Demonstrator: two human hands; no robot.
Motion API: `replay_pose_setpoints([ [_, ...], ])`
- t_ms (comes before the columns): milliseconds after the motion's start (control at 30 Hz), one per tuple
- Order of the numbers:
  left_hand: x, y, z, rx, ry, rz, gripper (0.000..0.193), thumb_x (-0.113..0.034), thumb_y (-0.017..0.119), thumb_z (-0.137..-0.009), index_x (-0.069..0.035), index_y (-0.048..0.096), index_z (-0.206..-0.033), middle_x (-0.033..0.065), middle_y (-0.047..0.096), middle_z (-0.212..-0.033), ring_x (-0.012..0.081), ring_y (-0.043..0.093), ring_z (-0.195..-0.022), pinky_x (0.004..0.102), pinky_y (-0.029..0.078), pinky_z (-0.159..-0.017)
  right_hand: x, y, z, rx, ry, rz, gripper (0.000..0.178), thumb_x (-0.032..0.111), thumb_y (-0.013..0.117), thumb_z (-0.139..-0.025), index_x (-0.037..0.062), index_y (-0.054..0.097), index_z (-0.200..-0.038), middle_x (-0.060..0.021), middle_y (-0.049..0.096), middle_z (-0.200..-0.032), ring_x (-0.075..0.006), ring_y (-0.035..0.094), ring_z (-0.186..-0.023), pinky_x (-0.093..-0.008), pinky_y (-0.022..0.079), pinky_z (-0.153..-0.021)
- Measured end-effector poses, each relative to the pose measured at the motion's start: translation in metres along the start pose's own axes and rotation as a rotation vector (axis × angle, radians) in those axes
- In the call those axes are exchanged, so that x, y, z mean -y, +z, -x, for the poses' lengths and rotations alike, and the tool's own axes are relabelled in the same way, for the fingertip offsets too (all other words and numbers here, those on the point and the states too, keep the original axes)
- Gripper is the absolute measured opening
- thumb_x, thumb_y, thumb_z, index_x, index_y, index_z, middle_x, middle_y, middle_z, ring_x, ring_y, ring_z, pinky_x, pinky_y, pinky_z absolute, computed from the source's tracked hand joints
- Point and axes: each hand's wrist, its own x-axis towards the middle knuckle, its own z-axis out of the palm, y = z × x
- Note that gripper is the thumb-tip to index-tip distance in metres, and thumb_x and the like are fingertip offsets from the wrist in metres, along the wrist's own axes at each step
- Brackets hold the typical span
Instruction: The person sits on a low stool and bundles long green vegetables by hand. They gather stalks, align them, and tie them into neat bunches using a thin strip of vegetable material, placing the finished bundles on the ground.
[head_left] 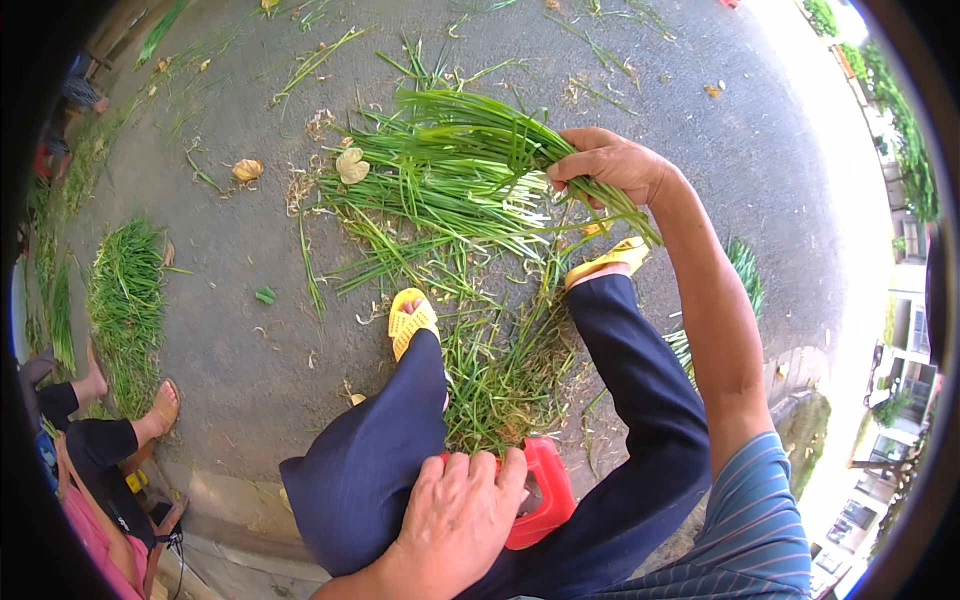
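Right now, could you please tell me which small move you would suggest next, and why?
I would probably bring the left hand up to steady the green bunch: the right hand alone grips it near one end, its leafy end spreads loosely above the green pile, and the left hand is down at the red plastic object.

A brown dry leaf (248,170) lies on the pavement (240,230). By the pavement's near left corner sits another person (100,450); beyond its right edge stand pale buildings (858,515) and green trees (905,140).
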Motion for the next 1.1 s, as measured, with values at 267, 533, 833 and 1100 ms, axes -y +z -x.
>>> replay_pose_setpoints([
  [267,-0.003,-0.007,-0.009,-0.198,-0.099,0.029,0.032,-0.026,0.067,-0.082,-0.006,0.058,-0.105,0.0094,0.056,-0.078,0.0268,0.058,-0.074,0.0398,0.045,-0.066,0.034,0.007,0.059,0.035,-0.145,-0.149,0.018,0.015,0.065,-0.084,0.0046,0.060,-0.097,-0.0027,0.063,-0.078,-0.0076,0.056,-0.058,-0.0211,0.041,-0.040],
  [533,-0.001,-0.019,-0.045,-0.854,-0.097,0.380,0.034,-0.014,0.067,-0.082,-0.001,0.055,-0.110,0.0134,0.056,-0.084,0.0278,0.058,-0.078,0.0380,0.048,-0.071,0.036,0.038,0.119,0.106,-0.222,-0.324,0.016,0.015,0.064,-0.084,0.0048,0.058,-0.096,-0.0022,0.061,-0.075,-0.0068,0.056,-0.053,-0.0189,0.041,-0.037],
  [833,-0.020,-0.002,-0.057,-1.062,0.045,0.246,0.039,-0.005,0.069,-0.078,-0.002,0.056,-0.115,0.0111,0.065,-0.094,0.0264,0.064,-0.086,0.0338,0.051,-0.072,0.014,0.095,0.188,0.195,-0.191,-0.513,0.022,0.012,0.065,-0.084,0.0063,0.057,-0.104,-0.0017,0.062,-0.075,-0.0068,0.056,-0.054,-0.0190,0.042,-0.039],
  [1100,-0.044,0.029,-0.032,-0.559,0.063,1.189,0.034,-0.002,0.060,-0.088,0.003,0.053,-0.121,0.0095,0.069,-0.086,0.0113,0.066,-0.071,0.0235,0.051,-0.062,-0.010,0.111,0.231,0.098,-0.211,-0.543,0.018,0.013,0.065,-0.085,0.0052,0.057,-0.098,-0.0029,0.062,-0.076,-0.0086,0.057,-0.054,-0.0208,0.042,-0.039],
])
